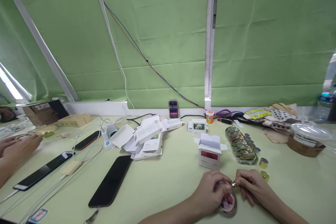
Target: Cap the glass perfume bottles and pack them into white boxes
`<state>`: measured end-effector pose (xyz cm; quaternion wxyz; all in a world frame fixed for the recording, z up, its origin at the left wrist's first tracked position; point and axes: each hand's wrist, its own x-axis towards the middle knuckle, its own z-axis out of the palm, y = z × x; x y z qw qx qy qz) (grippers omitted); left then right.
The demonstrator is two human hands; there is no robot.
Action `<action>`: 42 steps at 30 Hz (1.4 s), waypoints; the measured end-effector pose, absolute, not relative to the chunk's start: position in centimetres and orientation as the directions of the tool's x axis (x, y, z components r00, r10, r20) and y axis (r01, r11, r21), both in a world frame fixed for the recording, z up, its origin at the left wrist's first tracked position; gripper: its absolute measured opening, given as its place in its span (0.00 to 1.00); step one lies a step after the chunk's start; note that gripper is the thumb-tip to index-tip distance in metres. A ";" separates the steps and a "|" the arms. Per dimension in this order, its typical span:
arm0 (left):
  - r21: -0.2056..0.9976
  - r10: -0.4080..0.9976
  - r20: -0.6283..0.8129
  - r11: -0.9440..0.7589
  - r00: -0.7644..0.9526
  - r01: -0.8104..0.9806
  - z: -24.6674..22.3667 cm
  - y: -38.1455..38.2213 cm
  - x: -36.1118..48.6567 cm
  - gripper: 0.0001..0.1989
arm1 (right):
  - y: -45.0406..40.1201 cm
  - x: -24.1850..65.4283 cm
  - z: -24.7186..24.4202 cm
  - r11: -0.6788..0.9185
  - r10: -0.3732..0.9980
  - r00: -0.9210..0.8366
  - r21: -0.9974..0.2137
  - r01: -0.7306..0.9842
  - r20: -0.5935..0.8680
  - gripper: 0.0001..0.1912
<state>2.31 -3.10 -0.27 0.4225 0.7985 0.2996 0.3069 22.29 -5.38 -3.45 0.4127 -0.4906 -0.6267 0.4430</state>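
At the lower right of the frame, the left hand [210, 190] grips a round clear bottle [228, 201], its thumb across the upper face; the right hand [253, 185] pinches the small metallic neck [233, 184] between thumb and forefinger. Fingers hide part of the picture inside, and those behind the bottle are hidden.
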 end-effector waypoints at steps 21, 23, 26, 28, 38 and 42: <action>0.939 0.801 0.218 -0.328 0.558 0.104 -1.3 -2.4 2.8 0.14 | -5.8 22.9 -1.2 0.533 0.846 -0.250 -0.743 0.405 0.471 0.08; 0.933 0.801 0.207 -0.335 0.562 0.135 -1.0 -2.5 2.7 0.14 | -5.8 22.8 -1.3 0.519 0.854 -0.231 -0.747 0.414 0.465 0.08; 0.922 0.796 0.199 -0.350 0.572 0.165 -0.8 -2.7 2.6 0.13 | -6.0 22.7 -1.3 0.496 0.868 -0.216 -0.753 0.433 0.448 0.10; 0.919 0.784 0.208 -0.362 0.584 0.159 -0.8 -2.7 2.6 0.13 | -6.0 22.7 -1.3 0.491 0.871 -0.220 -0.760 0.427 0.439 0.12; 0.910 0.774 0.182 -0.366 0.606 0.195 -0.9 -2.7 2.4 0.12 | -5.9 22.4 -2.1 0.280 0.956 -0.171 -0.917 0.283 0.239 0.17; 0.916 0.780 0.173 -0.351 0.601 0.193 -1.2 -2.6 2.4 0.13 | -5.9 22.2 -2.8 0.204 0.974 -0.148 -0.948 0.245 0.171 0.19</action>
